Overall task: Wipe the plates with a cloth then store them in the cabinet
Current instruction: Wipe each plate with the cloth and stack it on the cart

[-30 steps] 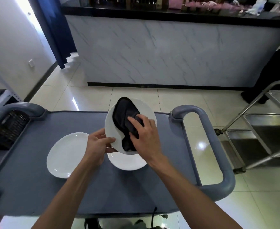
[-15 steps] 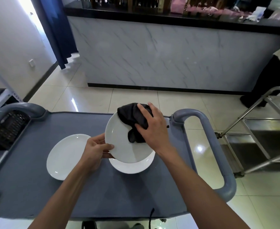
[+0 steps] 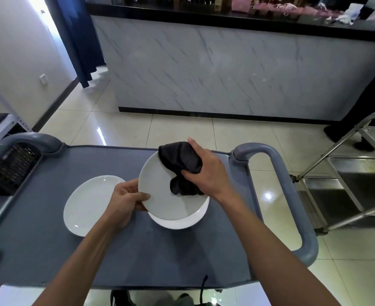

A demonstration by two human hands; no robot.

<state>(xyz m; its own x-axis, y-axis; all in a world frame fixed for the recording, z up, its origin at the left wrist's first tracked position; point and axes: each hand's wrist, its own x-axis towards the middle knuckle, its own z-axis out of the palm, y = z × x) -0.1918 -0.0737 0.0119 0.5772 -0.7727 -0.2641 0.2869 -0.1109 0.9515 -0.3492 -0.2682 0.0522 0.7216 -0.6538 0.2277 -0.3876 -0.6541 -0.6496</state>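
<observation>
Glazed white ceramic, smooth and glossy, makes up the round plate being wiped (image 3: 166, 195), which is held tilted above the grey cart top. The left hand (image 3: 124, 202) pinches its near-left rim, thumb over the face and fingers behind, so the grip there is narrow and holds only the plate's edge. The right hand (image 3: 206, 171) is curled round a bunched black terry cloth (image 3: 179, 164), pressing it against the plate's upper right face.

Such a plate is likely stiff, moderately heavy, slick and breakable; a rim pinch looks adequate only while the other hand steadies it, and carrying it would be safer with fingers spread underneath. The cloth is soft, limp and nubbly, and takes whatever shape the palm gives it.

Directly below lies a second round white plate (image 3: 182, 221), flat on the grey matte cart surface (image 3: 138, 257); a third oval-looking white plate (image 3: 89, 204) rests to its left, close beside the left hand. Rounded grey plastic handles (image 3: 292, 195) frame the cart. No cabinet can be identified from this head view.
</observation>
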